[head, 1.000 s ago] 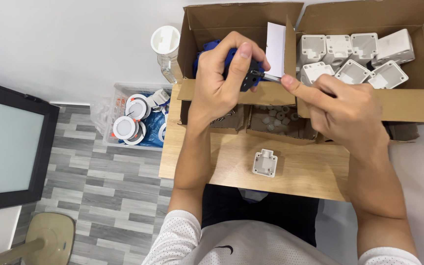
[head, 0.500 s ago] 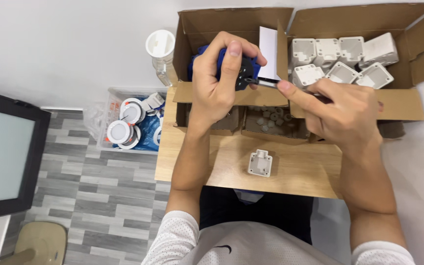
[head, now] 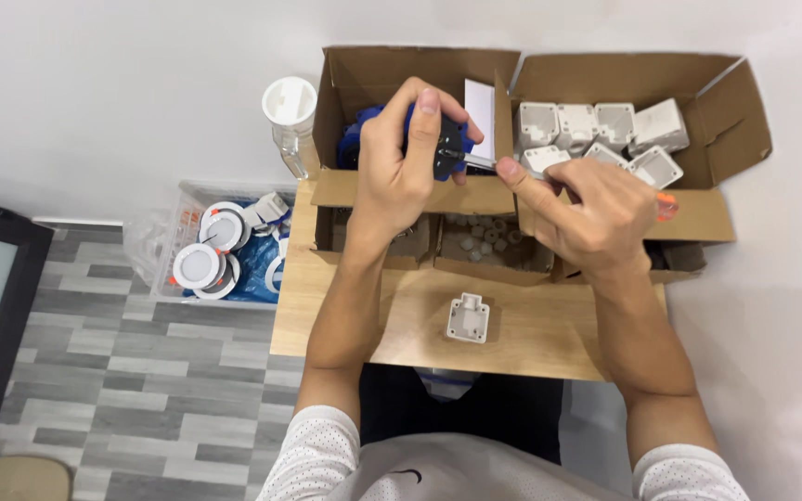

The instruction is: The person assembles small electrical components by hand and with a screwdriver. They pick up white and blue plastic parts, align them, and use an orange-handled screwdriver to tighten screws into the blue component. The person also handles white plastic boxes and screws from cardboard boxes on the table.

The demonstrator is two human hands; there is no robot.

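- Left hand [head: 401, 172] wraps a blue-and-black part [head: 443, 148], held above the open cardboard box [head: 364, 74];
- Right hand [head: 587, 213] pinches what seems a screwdriver [head: 663, 206], its tip at the part;
- White housing [head: 468, 318] lies on the wooden table [head: 549, 334].

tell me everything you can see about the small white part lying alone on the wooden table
The small white part looks like moulded plastic: a squarish housing with rounded corners, a raised rim round a recessed middle, and a short tab on its upper edge. It lies flat on the light wooden table, near the front edge, between the person's forearms. Nothing touches it; both hands are farther up, over the cardboard boxes. It resembles the white housings heaped in the right-hand box.
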